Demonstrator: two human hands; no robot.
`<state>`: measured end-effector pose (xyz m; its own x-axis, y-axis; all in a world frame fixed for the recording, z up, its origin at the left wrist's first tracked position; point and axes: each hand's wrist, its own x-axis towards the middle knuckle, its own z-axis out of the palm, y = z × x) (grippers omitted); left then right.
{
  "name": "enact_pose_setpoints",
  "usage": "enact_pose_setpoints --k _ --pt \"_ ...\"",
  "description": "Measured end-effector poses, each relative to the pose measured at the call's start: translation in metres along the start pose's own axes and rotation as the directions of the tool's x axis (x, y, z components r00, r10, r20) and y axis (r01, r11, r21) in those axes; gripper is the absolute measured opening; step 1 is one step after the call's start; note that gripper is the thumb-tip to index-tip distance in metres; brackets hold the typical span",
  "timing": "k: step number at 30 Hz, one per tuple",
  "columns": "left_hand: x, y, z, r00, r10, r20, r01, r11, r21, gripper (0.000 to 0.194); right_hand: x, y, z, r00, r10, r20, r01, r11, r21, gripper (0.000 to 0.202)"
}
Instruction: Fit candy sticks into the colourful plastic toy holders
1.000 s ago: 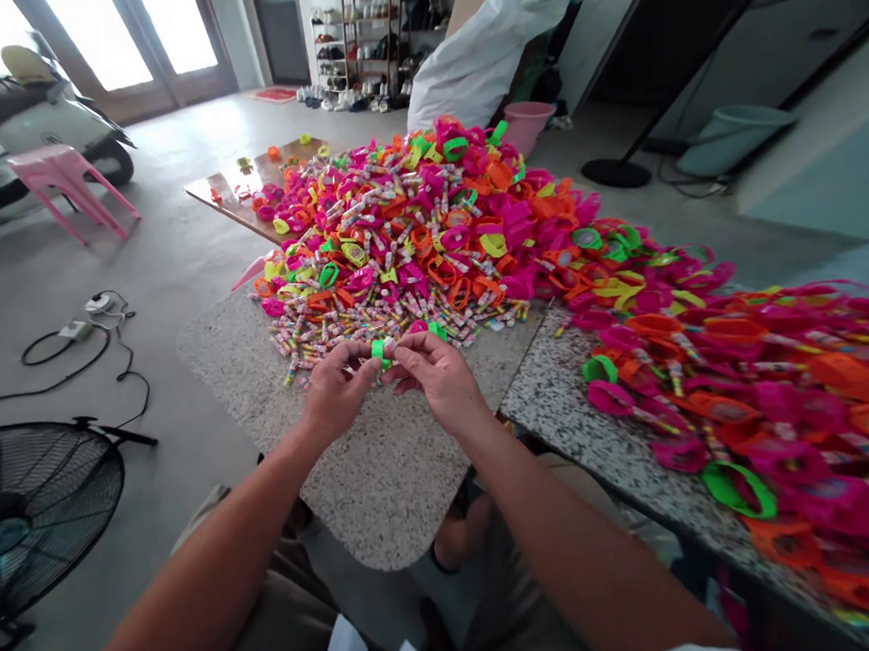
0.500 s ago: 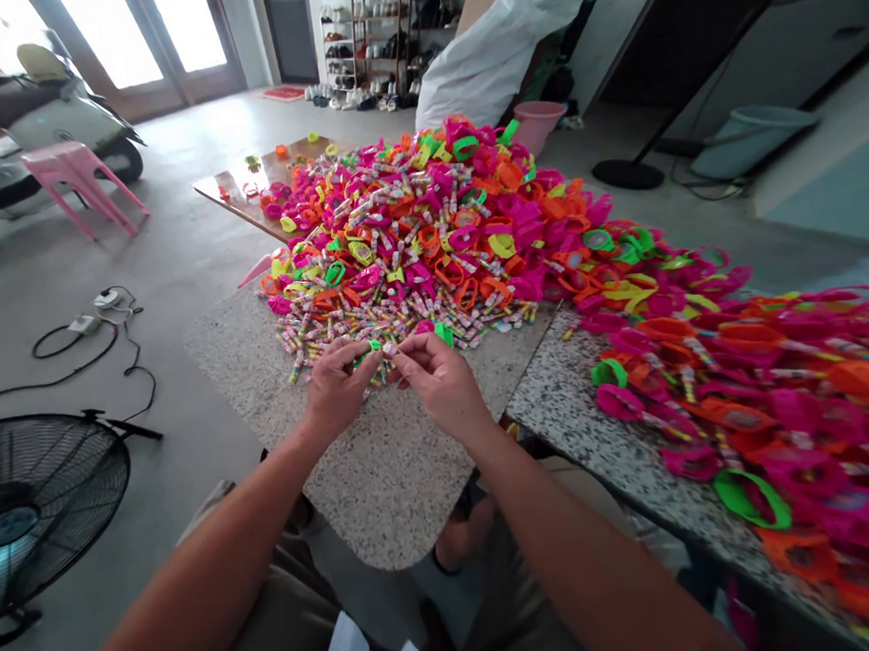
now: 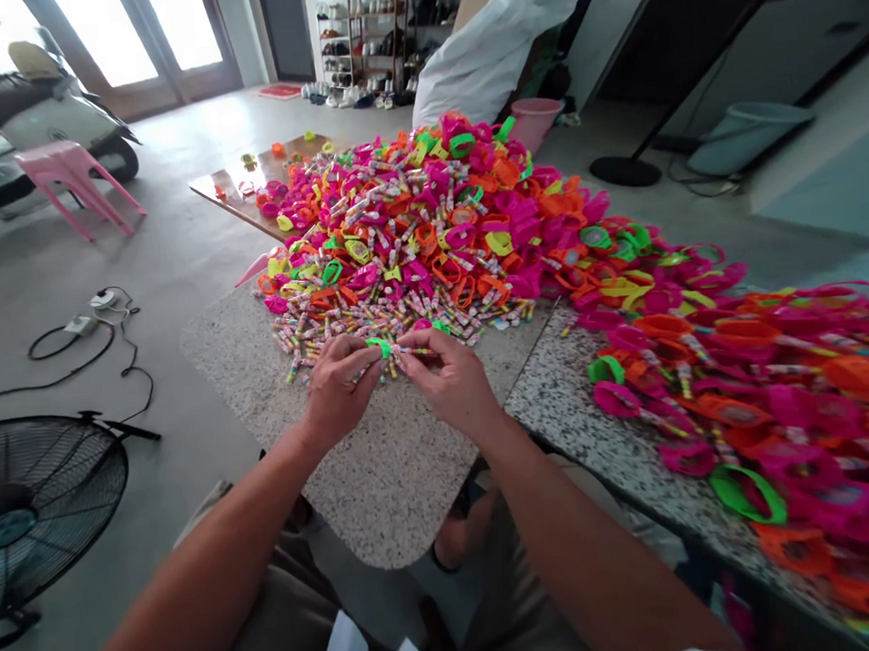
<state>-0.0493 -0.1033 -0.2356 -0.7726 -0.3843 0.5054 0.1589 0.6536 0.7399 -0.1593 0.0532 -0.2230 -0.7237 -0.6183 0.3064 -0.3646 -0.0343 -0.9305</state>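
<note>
Head view: the left hand (image 3: 338, 383) and the right hand (image 3: 450, 376) meet above the near edge of the speckled granite bench (image 3: 386, 480). Both are pinched on one small green plastic ring (image 3: 380, 346) with a thin striped candy stick (image 3: 415, 351) running through it toward the right hand's fingertips. The piece is held just above the bench, right in front of a big heap of pink, orange, green and yellow plastic rings and candy sticks (image 3: 442, 225). A black floor fan (image 3: 28, 508) stands at the left.
</note>
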Motion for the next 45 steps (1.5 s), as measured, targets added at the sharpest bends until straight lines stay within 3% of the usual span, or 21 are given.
enact_pose_setpoints --k 7,13,23,29,35,45 --pt "-0.001 0.0 -0.002 0.996 0.045 0.072 -0.045 0.999 0.0 0.017 0.002 -0.005 -0.01 0.992 -0.097 0.075 0.106 0.987 -0.124 0.009" --pt "-0.001 -0.002 0.0 0.993 0.075 0.089 -0.08 0.995 0.059 0.014 0.002 -0.008 -0.015 0.986 -0.092 0.137 0.117 0.975 -0.189 0.009" --pt "-0.002 -0.002 0.003 0.942 0.307 0.135 -0.332 0.907 0.26 0.008 -0.004 -0.01 -0.009 0.975 -0.036 0.218 0.075 0.982 -0.171 0.012" --pt "0.001 -0.003 0.001 0.921 0.357 0.158 -0.39 0.861 0.327 0.015 -0.004 0.0 -0.005 0.976 0.096 0.193 -0.097 0.995 -0.007 0.021" --pt "0.002 -0.002 -0.003 0.899 0.382 0.212 -0.435 0.831 0.346 0.022 0.0 0.005 -0.004 0.942 0.209 0.264 -0.263 0.946 0.189 0.026" --pt "0.0 0.0 -0.006 0.9 0.381 0.21 -0.43 0.856 0.288 0.023 -0.001 -0.001 0.002 0.947 0.197 0.254 -0.275 0.905 0.324 0.023"
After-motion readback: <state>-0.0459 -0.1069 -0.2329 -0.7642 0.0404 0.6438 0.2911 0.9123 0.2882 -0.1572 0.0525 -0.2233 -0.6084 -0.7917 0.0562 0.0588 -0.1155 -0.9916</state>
